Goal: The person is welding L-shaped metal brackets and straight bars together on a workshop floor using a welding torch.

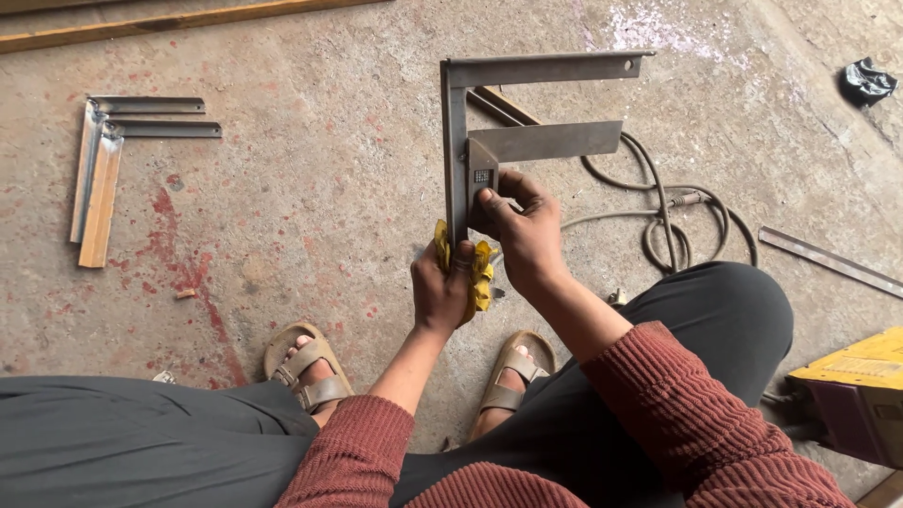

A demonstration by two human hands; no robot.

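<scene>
An L-shaped bracket of steel angle iron [536, 70] stands upright in front of me over the concrete floor. My left hand [440, 290] grips the lower end of its vertical leg through a yellow cloth [482, 273]. Against the inside of that leg my right hand [520, 230] presses a steel try square [546, 141], its blade pointing right below the bracket's top arm. Both of my forearms wear rust-red knitted sleeves.
Two more welded L-brackets [103, 160] lie on the floor at the left. A coiled grey cable [679, 218] lies behind the bracket, a flat metal strip [828, 260] at the right, a yellow machine [856, 390] at the lower right. My sandalled feet [306, 362] rest on the floor.
</scene>
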